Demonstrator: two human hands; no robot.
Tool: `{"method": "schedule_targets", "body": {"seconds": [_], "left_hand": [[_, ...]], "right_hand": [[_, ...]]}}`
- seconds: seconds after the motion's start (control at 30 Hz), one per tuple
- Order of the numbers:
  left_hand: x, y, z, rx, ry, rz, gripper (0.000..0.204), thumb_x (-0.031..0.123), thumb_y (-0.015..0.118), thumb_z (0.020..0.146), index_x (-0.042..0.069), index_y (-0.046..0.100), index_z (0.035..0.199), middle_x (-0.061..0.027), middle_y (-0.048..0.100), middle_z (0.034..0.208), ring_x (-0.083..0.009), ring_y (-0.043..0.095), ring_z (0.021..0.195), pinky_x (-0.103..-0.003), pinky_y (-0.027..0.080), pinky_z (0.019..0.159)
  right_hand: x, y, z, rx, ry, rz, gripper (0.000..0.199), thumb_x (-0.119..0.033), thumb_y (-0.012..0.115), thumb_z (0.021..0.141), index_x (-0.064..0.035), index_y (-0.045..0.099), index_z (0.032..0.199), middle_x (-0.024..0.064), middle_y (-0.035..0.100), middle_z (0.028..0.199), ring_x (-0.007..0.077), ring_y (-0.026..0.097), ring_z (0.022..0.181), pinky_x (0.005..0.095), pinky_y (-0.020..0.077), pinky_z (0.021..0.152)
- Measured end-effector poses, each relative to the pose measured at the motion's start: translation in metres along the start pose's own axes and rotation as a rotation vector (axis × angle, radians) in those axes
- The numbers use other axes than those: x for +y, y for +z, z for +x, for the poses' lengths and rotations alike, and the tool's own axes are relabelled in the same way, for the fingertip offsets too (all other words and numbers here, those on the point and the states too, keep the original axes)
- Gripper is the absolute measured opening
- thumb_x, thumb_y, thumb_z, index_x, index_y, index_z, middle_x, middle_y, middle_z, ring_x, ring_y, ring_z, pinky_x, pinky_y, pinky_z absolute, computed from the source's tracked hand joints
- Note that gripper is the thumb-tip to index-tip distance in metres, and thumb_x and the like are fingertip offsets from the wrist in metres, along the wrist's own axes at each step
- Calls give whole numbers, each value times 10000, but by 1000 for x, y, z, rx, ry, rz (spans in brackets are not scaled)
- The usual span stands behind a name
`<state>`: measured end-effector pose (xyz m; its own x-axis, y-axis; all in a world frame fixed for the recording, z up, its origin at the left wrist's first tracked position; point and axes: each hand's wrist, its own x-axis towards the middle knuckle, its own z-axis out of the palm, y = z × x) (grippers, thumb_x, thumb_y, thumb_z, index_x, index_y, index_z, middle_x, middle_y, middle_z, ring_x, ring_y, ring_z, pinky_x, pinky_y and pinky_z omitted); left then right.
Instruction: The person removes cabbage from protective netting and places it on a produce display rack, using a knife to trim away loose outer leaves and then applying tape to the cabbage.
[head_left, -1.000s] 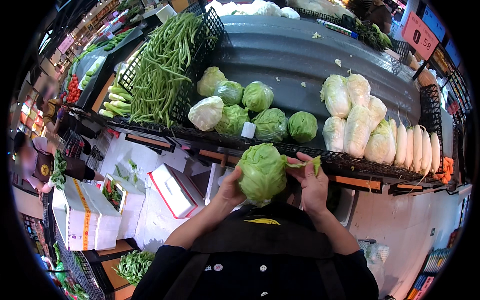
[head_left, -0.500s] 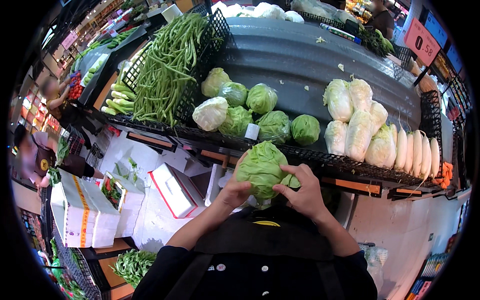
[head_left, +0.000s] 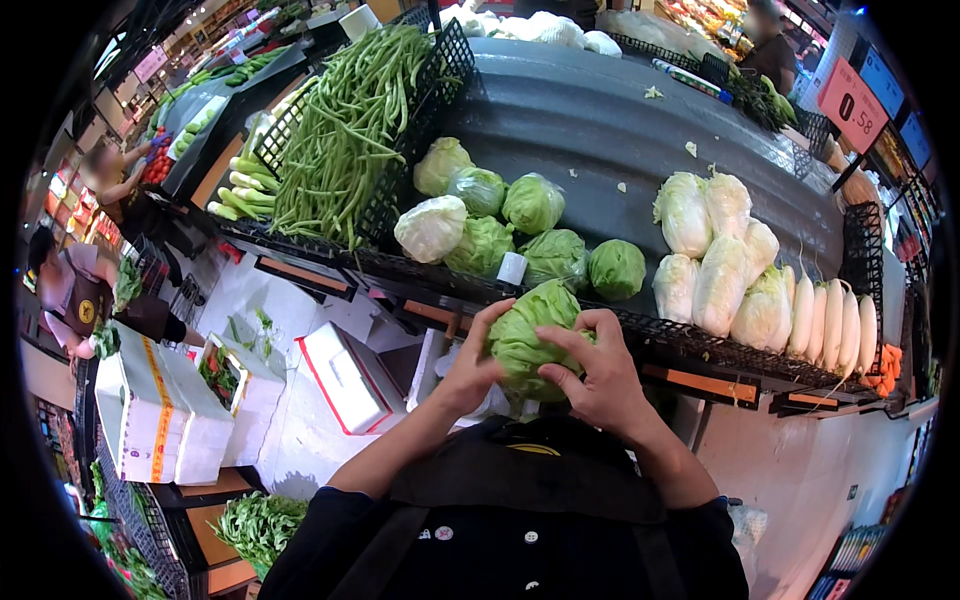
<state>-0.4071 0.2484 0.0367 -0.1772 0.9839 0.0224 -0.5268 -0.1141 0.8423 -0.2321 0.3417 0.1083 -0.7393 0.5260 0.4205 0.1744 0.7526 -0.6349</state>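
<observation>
A round green lettuce head [head_left: 530, 330] is held up in front of my chest, just short of the display's near edge. My left hand [head_left: 472, 362] cups its left side, fingers wrapped round behind and thumb in front. On the right side, my right hand [head_left: 605, 372] presses its thumb and forefinger against the outer leaves. Its other fingers are curled and partly hidden. Beyond the lettuce, several green and pale heads [head_left: 483, 242] are piled on the dark display [head_left: 600, 120], a few in clear wrap. A small white cylinder [head_left: 512, 268] stands among them at the edge.
Green beans [head_left: 350, 130] fill a black crate at left. Napa cabbages [head_left: 722, 270], white radishes [head_left: 832, 325] and carrots [head_left: 884, 370] lie at right. White foam boxes [head_left: 345, 378] sit on the floor to the left. Two people [head_left: 85, 290] stand far left; another is at the back right.
My right thumb and forefinger have moved inward onto the lettuce's front. The loose leaf flap at their tips no longer shows. The view has shifted slightly.
</observation>
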Motion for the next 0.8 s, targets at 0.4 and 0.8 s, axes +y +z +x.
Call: {"method": "schedule_targets", "body": {"seconds": [0.4,0.8], "left_hand": [[-6,-2,1,134,-106,-288,624,159,585,914,142,283,1460,-91,444,1364,-217,457,1241,-360,396,1019],[-4,2,9,155,1,-252,767,167,718,813,64,297,1446,-117,438,1377,-239,465,1243,-371,394,1032]], "right_hand": [[6,3,2,-44,44,158,430,-155,792,678,-78,618,1064,116,491,985,280,507,901,340,445,794],[19,14,-4,84,-179,254,215,-96,719,774,-82,571,929,84,488,941,257,484,889,354,413,780]]}}
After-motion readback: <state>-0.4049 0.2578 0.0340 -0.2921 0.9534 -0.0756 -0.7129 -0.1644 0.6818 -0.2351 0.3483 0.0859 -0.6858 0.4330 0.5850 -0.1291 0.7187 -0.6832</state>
